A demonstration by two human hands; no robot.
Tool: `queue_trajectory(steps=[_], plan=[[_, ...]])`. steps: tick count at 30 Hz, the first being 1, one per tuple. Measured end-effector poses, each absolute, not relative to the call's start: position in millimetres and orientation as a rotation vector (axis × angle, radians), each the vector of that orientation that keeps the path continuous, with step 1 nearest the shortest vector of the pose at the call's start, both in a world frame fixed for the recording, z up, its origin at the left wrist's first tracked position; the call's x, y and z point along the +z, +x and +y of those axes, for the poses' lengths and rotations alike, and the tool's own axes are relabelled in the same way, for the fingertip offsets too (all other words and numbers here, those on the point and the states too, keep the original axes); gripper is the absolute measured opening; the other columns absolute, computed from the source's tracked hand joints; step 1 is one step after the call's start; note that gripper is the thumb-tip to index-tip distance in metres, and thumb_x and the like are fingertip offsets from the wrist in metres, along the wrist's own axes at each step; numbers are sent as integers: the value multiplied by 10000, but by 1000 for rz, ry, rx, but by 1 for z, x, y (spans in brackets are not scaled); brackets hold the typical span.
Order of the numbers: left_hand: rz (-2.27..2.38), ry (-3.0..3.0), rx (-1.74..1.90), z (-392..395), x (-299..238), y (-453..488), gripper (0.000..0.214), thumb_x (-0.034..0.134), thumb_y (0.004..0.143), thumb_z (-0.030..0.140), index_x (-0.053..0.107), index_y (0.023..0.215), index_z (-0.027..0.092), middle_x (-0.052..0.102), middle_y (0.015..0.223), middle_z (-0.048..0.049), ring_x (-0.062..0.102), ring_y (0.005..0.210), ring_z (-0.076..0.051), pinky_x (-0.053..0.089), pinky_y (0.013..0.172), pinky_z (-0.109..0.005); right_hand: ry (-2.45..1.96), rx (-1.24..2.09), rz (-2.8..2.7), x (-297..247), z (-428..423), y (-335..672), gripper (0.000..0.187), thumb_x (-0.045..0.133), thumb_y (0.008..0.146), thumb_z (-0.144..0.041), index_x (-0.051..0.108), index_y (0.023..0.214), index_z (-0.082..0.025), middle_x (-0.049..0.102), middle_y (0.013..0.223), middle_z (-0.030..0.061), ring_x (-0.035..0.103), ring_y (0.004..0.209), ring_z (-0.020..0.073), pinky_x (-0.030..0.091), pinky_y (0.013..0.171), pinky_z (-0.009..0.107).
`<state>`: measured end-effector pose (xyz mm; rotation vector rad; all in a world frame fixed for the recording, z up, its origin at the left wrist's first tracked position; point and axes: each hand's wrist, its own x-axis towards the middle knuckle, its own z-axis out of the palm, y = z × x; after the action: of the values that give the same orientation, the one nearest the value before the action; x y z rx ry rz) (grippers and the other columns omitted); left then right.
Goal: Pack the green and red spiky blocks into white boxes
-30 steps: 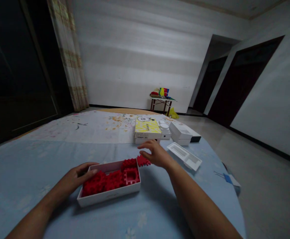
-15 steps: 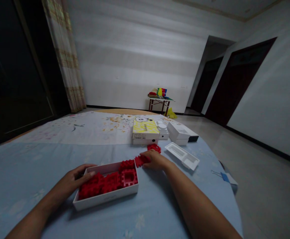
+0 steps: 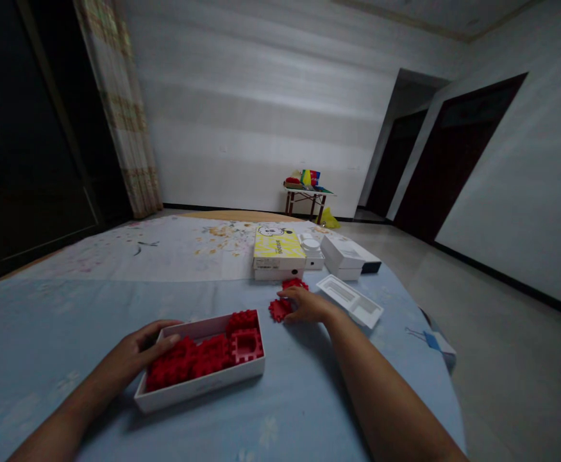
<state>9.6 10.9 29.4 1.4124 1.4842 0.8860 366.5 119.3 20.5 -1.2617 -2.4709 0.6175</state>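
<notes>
A shallow white box (image 3: 198,387) lies on the blue bed sheet in front of me, holding several red foam puzzle pieces (image 3: 203,354). My left hand (image 3: 138,353) rests against the box's left end, fingers curled over its rim. My right hand (image 3: 305,303) is stretched forward past the box, its fingers closed on a red puzzle piece (image 3: 278,309) lying on the sheet. Another red piece (image 3: 293,283) lies just beyond that hand.
A yellow box (image 3: 279,251), a small white round item (image 3: 311,248), a white box (image 3: 342,256) and an open white tray (image 3: 351,300) lie further up the bed. The bed's right edge drops to a grey floor. A small table (image 3: 306,197) with colourful things stands by the far wall.
My right hand came down onto a red piece beside the box and drew it away from the box's corner, further up the bed. My left hand stayed on the box.
</notes>
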Motion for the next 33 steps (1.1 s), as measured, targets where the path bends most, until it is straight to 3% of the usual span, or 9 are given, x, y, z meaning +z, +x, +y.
queue_trajectory(steps=[7, 12, 15, 20, 26, 33], plan=[[1471, 1402, 878, 14, 27, 7, 420, 623, 642, 512, 608, 981, 263, 708, 927, 9, 638, 909, -242, 513, 795, -301, -1203, 504, -2585, 26, 110, 352, 570, 693, 609, -306, 581, 1155, -190, 601, 1141, 92, 536, 1050, 248, 401, 891, 336], [1511, 1389, 874, 12, 33, 12, 469, 617, 611, 563, 608, 959, 250, 713, 913, 3, 635, 909, -257, 511, 806, -323, -1222, 744, -2648, 42, 99, 349, 616, 703, 576, -415, 582, 1156, -248, 664, 1011, 28, 613, 835, 180, 454, 737, 249], [1515, 1398, 893, 11, 32, 13, 483, 609, 610, 577, 606, 960, 245, 713, 910, 3, 637, 908, -254, 510, 807, -318, -1271, 820, -2629, 46, 97, 352, 523, 674, 607, -438, 623, 1094, -254, 679, 957, 7, 616, 804, 160, 454, 695, 223], [1521, 1426, 861, 12, 27, 9, 470, 600, 643, 554, 572, 996, 246, 706, 908, 12, 636, 908, -244, 508, 798, -305, -1215, 729, -2543, 42, 102, 356, 361, 624, 679, -435, 686, 975, -237, 684, 943, 18, 611, 847, 164, 447, 736, 227], [1494, 1453, 843, 11, 29, 8, 435, 584, 678, 527, 569, 1008, 243, 693, 949, -35, 628, 932, -250, 491, 834, -325, -1220, 686, -2398, 37, 105, 353, 347, 541, 776, -374, 648, 1042, -179, 681, 959, 52, 617, 845, 163, 461, 742, 242], [1476, 1437, 864, 3, 39, 16, 507, 577, 655, 565, 597, 1024, 218, 697, 928, -51, 637, 903, -255, 512, 803, -351, -1254, 412, -2266, 29, 111, 346, 310, 456, 846, -307, 624, 1064, -164, 663, 1017, 93, 611, 902, 199, 457, 788, 295]])
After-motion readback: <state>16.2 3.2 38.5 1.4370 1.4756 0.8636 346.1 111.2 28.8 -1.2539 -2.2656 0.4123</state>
